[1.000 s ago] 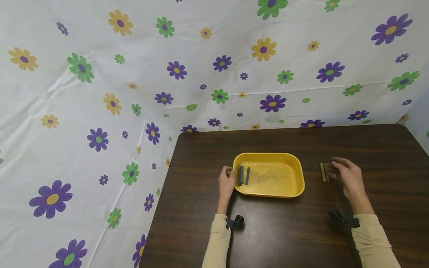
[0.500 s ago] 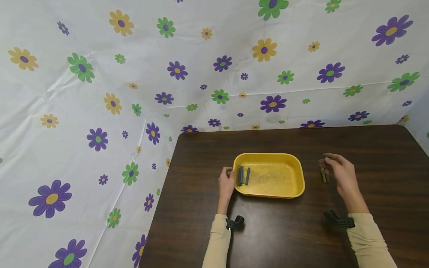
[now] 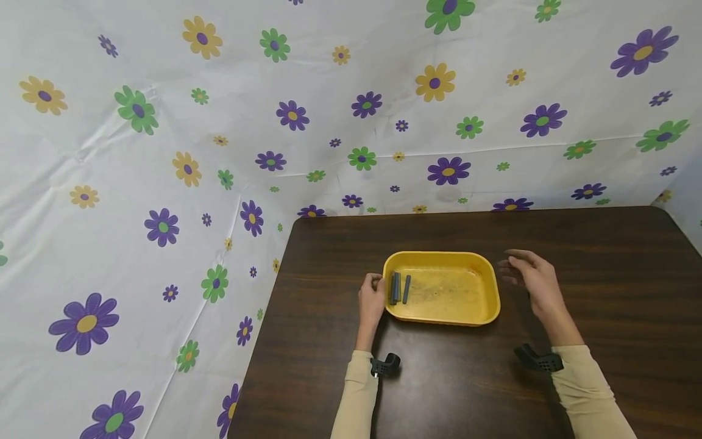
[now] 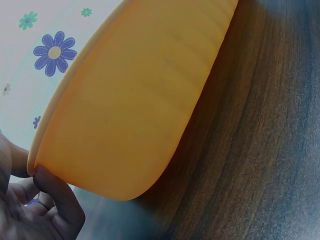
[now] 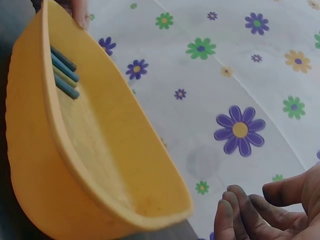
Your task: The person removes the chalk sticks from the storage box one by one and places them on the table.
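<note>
A yellow plastic tray [image 3: 444, 294] sits on the table. Along its left inside end lie several thin chalk-like sticks [image 5: 65, 85], blue and yellowish green; one dark stick [image 3: 407, 289] lies a little apart. My left hand [image 3: 372, 297] pinches the tray's left rim between thumb and fingers, as the left wrist view shows. Just right of the tray, my right hand [image 3: 533, 280] hovers, apart from the rim. In the right wrist view its fingers [image 5: 247, 215] are loosely bent, with dark smudged tips, thumb apart and nothing visible between them.
The dark wood-grain table [image 3: 466, 378] extends around the tray on all sides. Behind and to the left hangs a white flower-patterned sheet [image 3: 307, 134]. Black straps [image 3: 540, 360] circle both wrists.
My right hand has moved left toward the tray. Two yellowish sticks seen on the table earlier are out of sight, their spot covered by the hand. My left hand keeps its place.
</note>
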`<state>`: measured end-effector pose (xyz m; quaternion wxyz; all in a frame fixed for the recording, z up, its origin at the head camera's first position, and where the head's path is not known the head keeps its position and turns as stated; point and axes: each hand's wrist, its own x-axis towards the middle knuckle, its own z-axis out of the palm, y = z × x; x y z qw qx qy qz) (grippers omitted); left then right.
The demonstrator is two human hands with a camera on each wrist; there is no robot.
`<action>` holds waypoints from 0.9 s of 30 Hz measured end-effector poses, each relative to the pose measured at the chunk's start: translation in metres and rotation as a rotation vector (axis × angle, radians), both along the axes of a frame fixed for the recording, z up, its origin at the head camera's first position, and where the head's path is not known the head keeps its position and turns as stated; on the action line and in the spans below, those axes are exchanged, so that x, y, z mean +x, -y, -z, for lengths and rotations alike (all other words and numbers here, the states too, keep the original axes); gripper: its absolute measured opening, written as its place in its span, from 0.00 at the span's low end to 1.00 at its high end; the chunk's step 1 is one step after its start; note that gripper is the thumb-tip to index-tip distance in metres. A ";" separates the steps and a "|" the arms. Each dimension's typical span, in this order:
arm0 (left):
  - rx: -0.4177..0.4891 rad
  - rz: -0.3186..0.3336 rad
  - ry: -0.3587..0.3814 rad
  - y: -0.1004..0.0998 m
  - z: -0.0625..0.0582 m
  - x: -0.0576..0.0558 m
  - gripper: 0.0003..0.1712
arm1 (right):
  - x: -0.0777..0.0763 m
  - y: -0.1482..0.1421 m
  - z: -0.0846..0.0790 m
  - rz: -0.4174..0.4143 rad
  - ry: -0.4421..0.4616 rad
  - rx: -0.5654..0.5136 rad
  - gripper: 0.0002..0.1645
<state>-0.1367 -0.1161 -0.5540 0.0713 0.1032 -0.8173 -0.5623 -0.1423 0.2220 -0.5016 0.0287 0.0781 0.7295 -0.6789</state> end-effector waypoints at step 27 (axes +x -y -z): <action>-0.013 0.005 0.011 0.002 -0.002 0.002 0.08 | -0.008 0.054 0.012 -0.162 0.070 0.042 0.28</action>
